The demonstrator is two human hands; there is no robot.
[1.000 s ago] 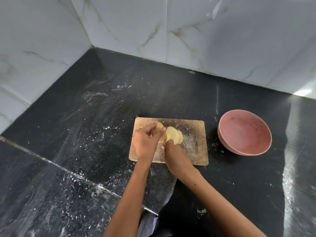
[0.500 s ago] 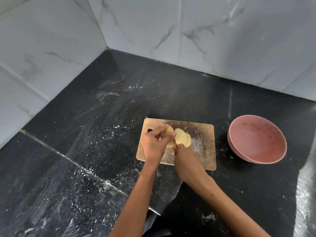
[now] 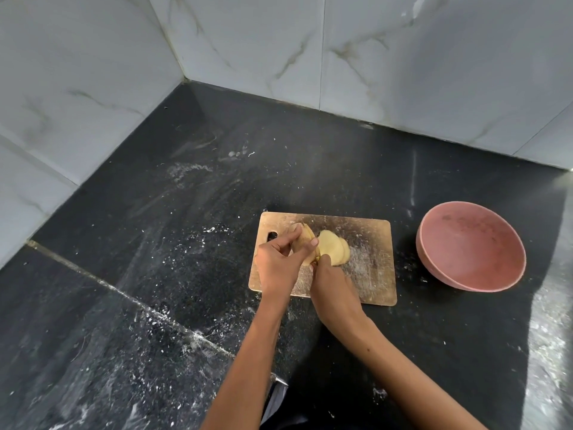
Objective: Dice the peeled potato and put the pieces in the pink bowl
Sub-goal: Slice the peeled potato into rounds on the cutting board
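Little has moved: left hand (image 3: 277, 262) still grips the uncut potato (image 3: 302, 242) on the board (image 3: 369, 274), right hand (image 3: 333, 285) clenched on a mostly hidden knife. Slices (image 3: 333, 251) lean beside it. Bowl (image 3: 471, 283), right of the board, holds no pieces; dicing remains.

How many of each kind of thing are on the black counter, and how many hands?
Hands: 2, left hand and right hand
Cutting board: 1
Potato, partly sliced: 1 (slices overlap, so I cannot count them)
Pink bowl: 1
Knife: mostly hidden in the right hand, not counted
Total: 5
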